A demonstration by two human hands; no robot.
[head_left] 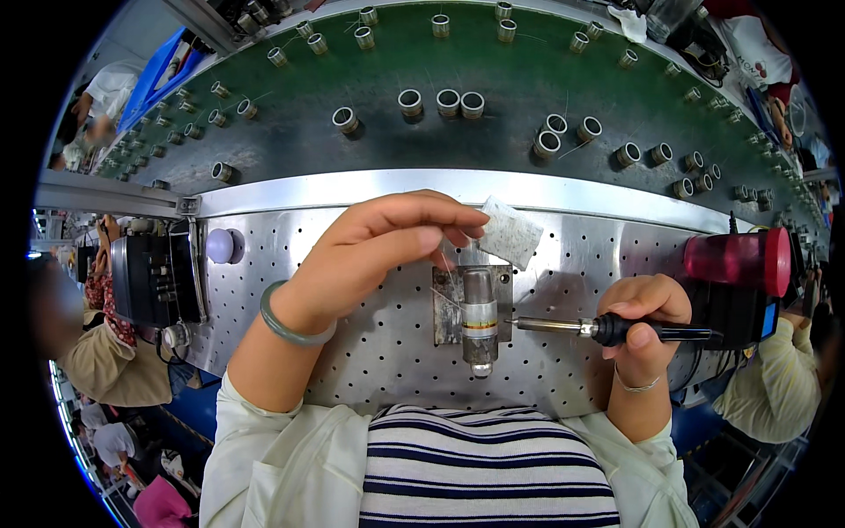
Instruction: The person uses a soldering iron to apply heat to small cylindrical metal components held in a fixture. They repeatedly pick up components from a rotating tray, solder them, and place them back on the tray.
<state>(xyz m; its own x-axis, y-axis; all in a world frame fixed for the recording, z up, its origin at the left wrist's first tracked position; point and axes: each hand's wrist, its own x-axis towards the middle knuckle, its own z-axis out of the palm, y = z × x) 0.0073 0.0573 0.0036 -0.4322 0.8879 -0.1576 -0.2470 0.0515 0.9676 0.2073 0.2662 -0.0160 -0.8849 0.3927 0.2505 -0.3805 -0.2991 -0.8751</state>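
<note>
My right hand [647,321] is closed around the black handle of a soldering iron [563,326]. The iron's tip points left, close beside a metal ring [481,319] fitted on an upright-looking cylindrical holder [479,352]; whether it touches, I cannot tell. A dark metal plate [446,308] lies under the holder. Above it, my left hand [396,233] has thumb and fingers pinched together, with a thin wire [451,261] running down from them toward the ring. A greyish-white stained pad [512,233] sits right at the left fingertips; whether they touch it is unclear.
Beyond the perforated metal bench [378,370] runs a green conveyor belt [290,132] carrying many metal rings with thin wires. A red container [735,261] and a black device stand at right. A black unit [148,277] and a lilac ball [220,245] are at left. Other people sit on both sides.
</note>
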